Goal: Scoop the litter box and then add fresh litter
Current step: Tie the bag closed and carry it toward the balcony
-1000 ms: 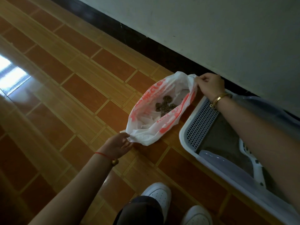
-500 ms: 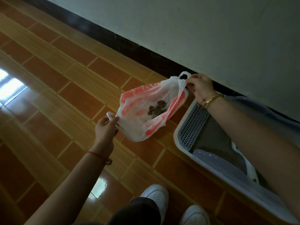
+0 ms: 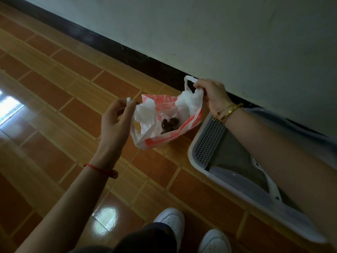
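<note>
Bag [image 3: 165, 108] now lifted off the tiles [image 3: 54, 84], handles drawn closer than a second ago; left hand [image 3: 116, 119] pinches one handle, right hand [image 3: 211, 94] grips the other; clumps [image 3: 168, 124] inside; box [image 3: 193, 157] just beside; scooping apparently done, fresh litter outstanding.

There are 2 hands: 1 left hand [image 3: 114, 121] and 1 right hand [image 3: 211, 94]. They hold 1 plastic bag [image 3: 158, 103] with 2 handle loops [image 3: 188, 79], 1 gripped in each hand. Inside it lies 1 cluster of dark clumps [image 3: 168, 124]; the number of clumps cannot be told. On the floor [image 3: 54, 106] stands 1 litter box [image 3: 193, 156], with 1 perforated grid panel [image 3: 207, 141] and 1 white scoop [image 3: 271, 183] in it. 2 white shoes show, the left shoe [image 3: 171, 221] and the right shoe [image 3: 214, 241]. The left wrist bears 1 red string bracelet [image 3: 98, 168]; the right bears at least 2 gold bangles [image 3: 229, 111].
</note>
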The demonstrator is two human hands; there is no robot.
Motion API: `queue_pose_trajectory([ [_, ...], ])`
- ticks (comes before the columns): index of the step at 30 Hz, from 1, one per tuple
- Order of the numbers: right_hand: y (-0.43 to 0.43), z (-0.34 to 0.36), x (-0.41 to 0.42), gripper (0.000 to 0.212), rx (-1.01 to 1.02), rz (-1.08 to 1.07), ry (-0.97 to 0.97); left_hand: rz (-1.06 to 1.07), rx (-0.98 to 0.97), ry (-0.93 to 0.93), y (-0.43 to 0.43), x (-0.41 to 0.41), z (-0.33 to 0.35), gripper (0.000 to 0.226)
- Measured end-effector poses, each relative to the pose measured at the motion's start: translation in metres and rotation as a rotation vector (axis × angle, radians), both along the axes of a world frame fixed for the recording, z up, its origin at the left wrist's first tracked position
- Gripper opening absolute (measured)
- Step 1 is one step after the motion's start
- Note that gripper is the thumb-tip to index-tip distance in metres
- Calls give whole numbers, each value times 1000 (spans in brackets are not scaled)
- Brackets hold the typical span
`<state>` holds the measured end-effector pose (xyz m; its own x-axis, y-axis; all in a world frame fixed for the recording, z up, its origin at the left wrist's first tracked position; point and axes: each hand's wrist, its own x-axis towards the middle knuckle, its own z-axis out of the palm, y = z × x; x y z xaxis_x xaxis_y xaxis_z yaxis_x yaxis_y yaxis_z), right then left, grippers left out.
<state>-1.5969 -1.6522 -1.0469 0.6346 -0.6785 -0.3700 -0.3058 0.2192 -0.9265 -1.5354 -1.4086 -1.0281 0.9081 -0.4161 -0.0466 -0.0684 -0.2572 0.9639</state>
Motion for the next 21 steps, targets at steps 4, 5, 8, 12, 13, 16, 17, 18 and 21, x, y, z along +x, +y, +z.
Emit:
queue_pose_trajectory([
  [4, 4, 12, -2, 18, -336, 34, -116, -93, -50, -147, -5, -1, 21, 20],
  [5, 5, 16, -2, 20, -403, 36, -146, -111, -65, -186, -6, -1, 25, 21],
  [8, 3, 29, -3, 24, -480, 31, -186, -137, -100, -273, -6, 3, 36, 21],
  [12, 4, 42, -6, 24, -565, 117, -183, -162, -88, -300, -7, 11, 43, 22],
  [13, 5, 44, -7, 22, -615, 137, -171, -166, -78, -299, -7, 12, 44, 22],
  [16, 9, 46, -11, 23, -757, 141, -175, -179, -68, -290, -7, 12, 42, 23],
  [17, 10, 46, -12, 24, -814, 117, -190, -176, -60, -291, -6, 11, 41, 23],
  [18, 12, 45, -13, 25, -875, 74, -221, -154, -59, -280, -6, 11, 39, 23],
  [21, 12, 43, -18, 28, -966, -112, -328, 53, -120, -118, -3, 16, 36, 23],
])
